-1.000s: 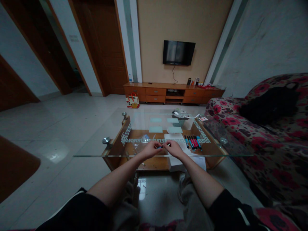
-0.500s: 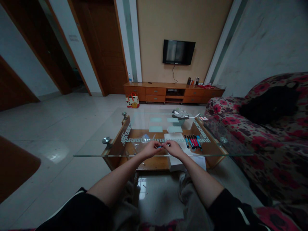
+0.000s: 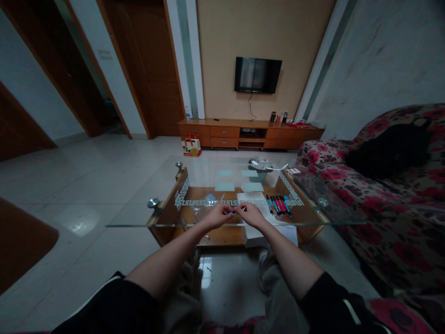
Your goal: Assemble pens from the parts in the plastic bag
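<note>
Both my hands meet over the near edge of a glass coffee table (image 3: pixel 139 214). My left hand (image 3: pixel 218 215) is closed, pinching one end of a small blue pen (image 3: pixel 230 212). My right hand (image 3: pixel 249 214) is closed too, its fingers on the pen's other, dark end. Under my right hand lies a sheet of white paper (image 3: pixel 255 199). A row of several blue, red and dark pens (image 3: pixel 278 205) lies just right of that sheet, a short way from my right hand.
A clear plastic bag (image 3: pixel 205 204) lies left of my hands. Pale cards (image 3: pixel 225 186) and a small basket (image 3: pixel 260 168) sit farther back on the table. A floral sofa (image 3: pixel 382 204) runs along the right. A TV cabinet (image 3: pixel 250 134) stands at the far wall.
</note>
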Available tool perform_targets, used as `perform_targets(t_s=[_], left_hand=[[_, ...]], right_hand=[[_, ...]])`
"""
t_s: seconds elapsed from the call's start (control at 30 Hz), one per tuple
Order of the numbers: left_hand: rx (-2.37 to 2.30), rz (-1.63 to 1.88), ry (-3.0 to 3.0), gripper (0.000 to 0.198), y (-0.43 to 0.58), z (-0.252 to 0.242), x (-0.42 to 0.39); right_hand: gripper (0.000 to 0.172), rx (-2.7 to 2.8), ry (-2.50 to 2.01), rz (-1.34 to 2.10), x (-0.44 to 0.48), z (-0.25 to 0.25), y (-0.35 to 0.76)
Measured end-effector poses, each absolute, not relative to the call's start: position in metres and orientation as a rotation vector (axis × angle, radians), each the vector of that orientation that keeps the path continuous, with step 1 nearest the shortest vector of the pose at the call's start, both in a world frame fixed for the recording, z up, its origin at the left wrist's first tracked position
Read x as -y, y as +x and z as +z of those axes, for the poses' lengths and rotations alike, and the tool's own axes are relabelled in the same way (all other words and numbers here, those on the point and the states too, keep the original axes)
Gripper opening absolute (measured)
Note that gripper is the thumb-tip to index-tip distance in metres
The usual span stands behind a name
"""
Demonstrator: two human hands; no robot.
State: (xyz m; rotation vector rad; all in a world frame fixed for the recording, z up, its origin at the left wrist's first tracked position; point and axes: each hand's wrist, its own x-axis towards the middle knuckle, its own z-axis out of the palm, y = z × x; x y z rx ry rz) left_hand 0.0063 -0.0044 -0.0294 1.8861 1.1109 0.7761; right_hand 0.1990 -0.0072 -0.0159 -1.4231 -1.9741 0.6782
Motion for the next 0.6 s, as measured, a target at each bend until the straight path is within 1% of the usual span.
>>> perform_targets(t_s=[0.07,0.23,0.3,0.47,0.6], left_hand=[[-1.112,0.769,1.884,0.030,0.0068,-0.0276,0.0059],[-1.101,0.761,1.876,0.031,0.0080,-0.0242,0.0089],[-1.092,0.761,1.878,0.031,0.0079,-0.0245,0.0086],[-1.090,0.776,1.891,0.029,0.0066,-0.0270,0.0060],[-1.095,0.773,1.897,0.028,0.0061,-0.0277,0.0056]], right_hand=[[0.032,1.986,-1.430,0.672,0.0062,-0.0160,0.1991],[0.045,2.057,-1.440,0.666,0.0047,-0.0162,0.2004],[0.047,2.060,-1.446,0.664,0.0056,-0.0152,0.2004],[0.037,1.987,-1.419,0.707,0.0107,-0.0104,0.1981],[0.033,1.977,-1.433,0.730,0.0126,-0.0084,0.1971]])
